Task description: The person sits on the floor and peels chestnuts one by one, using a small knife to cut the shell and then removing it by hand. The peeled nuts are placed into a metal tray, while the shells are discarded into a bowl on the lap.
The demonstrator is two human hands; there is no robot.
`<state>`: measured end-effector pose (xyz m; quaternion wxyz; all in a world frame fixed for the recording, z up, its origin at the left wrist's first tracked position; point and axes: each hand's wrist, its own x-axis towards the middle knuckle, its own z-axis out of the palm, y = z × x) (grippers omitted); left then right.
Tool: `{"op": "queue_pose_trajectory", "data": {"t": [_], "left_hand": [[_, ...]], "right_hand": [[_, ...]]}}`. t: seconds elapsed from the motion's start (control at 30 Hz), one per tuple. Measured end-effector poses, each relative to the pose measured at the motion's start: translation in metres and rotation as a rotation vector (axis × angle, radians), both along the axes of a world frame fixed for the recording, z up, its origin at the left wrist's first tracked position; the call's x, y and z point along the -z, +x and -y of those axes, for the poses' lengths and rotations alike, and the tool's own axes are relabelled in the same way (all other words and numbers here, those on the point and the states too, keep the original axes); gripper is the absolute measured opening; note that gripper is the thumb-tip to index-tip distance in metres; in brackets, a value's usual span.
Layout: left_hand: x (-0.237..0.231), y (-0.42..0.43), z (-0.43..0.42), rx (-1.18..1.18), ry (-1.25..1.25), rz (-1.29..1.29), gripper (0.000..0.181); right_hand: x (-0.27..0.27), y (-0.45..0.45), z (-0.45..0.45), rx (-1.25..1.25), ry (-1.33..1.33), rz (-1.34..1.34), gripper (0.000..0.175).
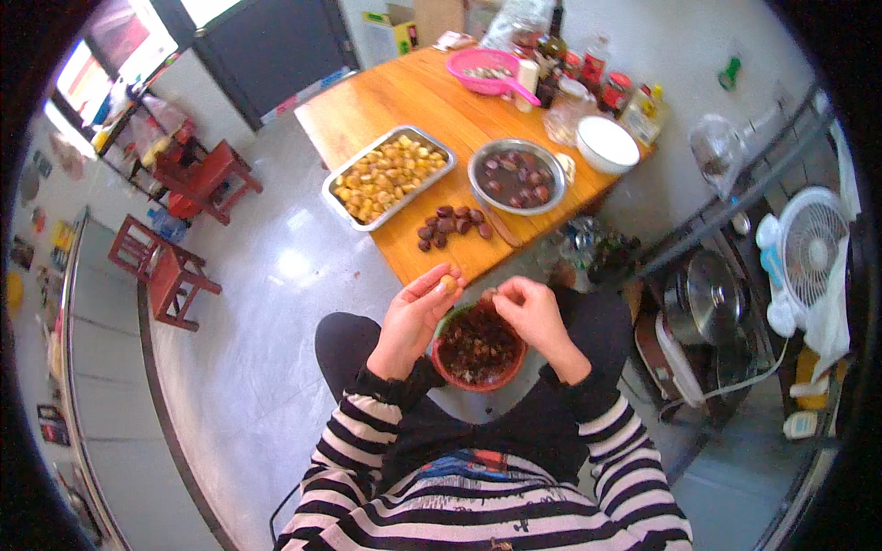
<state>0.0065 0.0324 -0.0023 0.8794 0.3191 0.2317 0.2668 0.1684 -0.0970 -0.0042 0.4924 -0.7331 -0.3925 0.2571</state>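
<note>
My left hand [413,313] pinches a peeled yellow chestnut [449,283] between thumb and fingers, near the table's front corner. To its right, my right hand [534,313] has thumb and fingertips together on a small brown bit of shell or skin [489,295]. Below both hands sits a round reddish bin [475,387] with a green inner rim, full of dark shell scraps [479,344]. Several brown unpeeled chestnuts [446,226] lie loose on the wooden table [400,262]. Behind them stand a metal tray [368,226] of peeled chestnuts and a steel bowl [482,195] of chestnuts in dark liquid.
A knife [501,227] lies beside the steel bowl. Farther back are a pink colander [475,84], a white bowl [608,144] and several sauce bottles [598,58]. Wooden chairs [169,279] stand at left. A lidded pot [710,296] and a fan [813,248] are at right.
</note>
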Motion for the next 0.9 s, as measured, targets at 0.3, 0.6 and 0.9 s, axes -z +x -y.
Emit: {"op": "queue_pose_trajectory", "data": {"t": [0.3, 0.6, 0.9], "left_hand": [[0.014, 0.063, -0.172, -0.323, 0.075, 0.156, 0.025], [-0.006, 0.054, -0.152, -0.264, 0.537, -0.176, 0.043], [-0.014, 0.014, 0.030, -0.120, 1.465, -0.552, 0.043]], "right_hand": [[0.021, 0.004, -0.005, -0.148, -0.198, 0.127, 0.028], [0.022, 0.014, -0.009, -0.093, 0.003, -0.785, 0.033], [-0.009, -0.011, -0.013, -0.129, 0.290, -1.036, 0.054]]}}
